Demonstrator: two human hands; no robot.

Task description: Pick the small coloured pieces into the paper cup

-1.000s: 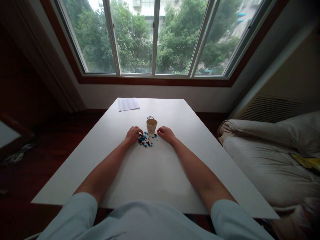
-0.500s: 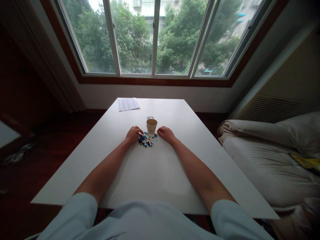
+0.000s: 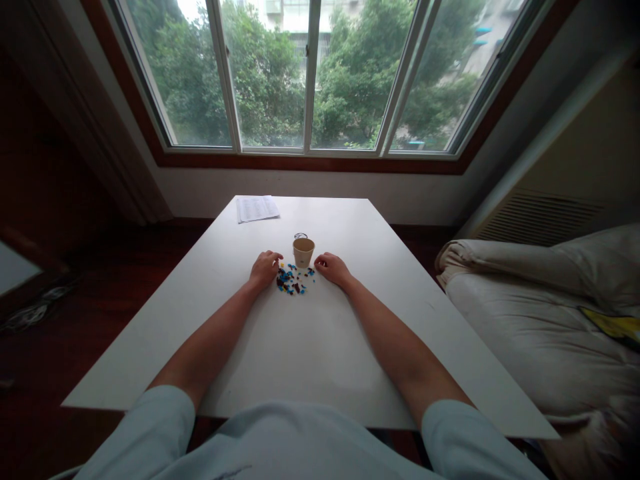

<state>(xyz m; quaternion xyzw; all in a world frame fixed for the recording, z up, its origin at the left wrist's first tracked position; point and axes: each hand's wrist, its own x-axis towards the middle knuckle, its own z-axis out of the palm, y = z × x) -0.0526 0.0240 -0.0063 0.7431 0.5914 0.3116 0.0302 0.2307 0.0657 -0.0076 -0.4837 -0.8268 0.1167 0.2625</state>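
Note:
A scatter of small blue, dark and yellow pieces [image 3: 291, 280] lies on the white table [image 3: 310, 353]; they are too small to name. Just behind them a brown paper cup [image 3: 303, 255] stands upright, its inside bottom hidden. On the pile's left edge is my left hand [image 3: 265, 269], its fingers apart and stretched toward the pieces, with nothing seen in them. My right hand [image 3: 333, 268] rests on the table to the right of the cup and the pieces. Its fingers are loosely curled with a small gap, and I see nothing held.
Behind the cup lies a small dark loop-like item [image 3: 301, 236], partly hidden. Printed paper sheets [image 3: 257, 209] lie at the table's far left corner. A sofa [image 3: 505, 320] stands along the right side, and a window [image 3: 310, 80] is beyond the table.
My left hand has drawn back slightly to the left, its fingertips lifting off the pile and uncovering a yellow piece. My right hand and the cup stay in place.

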